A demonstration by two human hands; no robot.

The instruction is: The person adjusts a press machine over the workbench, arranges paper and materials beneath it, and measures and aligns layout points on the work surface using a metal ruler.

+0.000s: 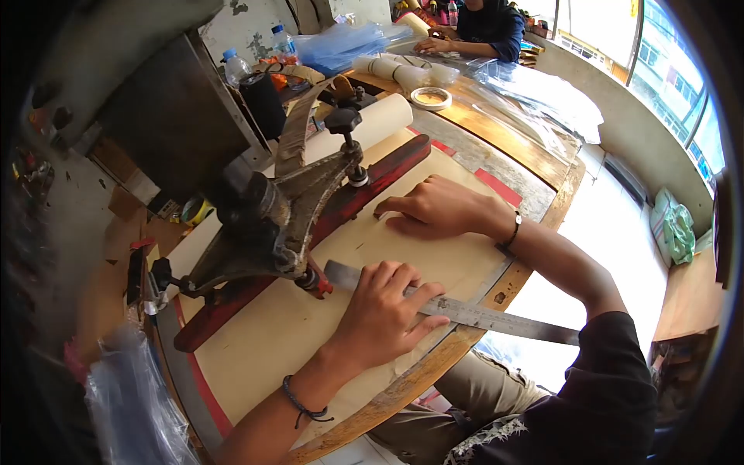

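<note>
A steel ruler lies slanted across a cream sheet, its right end reaching past the table edge. My left hand is closed around the ruler's middle, thumb and fingers on its edges. Farther back, my right hand rests on the sheet with fingers bent and the index finger and thumb apart; nothing shows in it. Left of both hands, a heavy metal press head with black knobs stands over the sheet. A dark red bar runs beneath it.
The table has a wooden edge. At the back are a tape roll, clear plastic sheets and plastic bottles. A rolled cream sheet lies behind the press. Another person sits at the far end.
</note>
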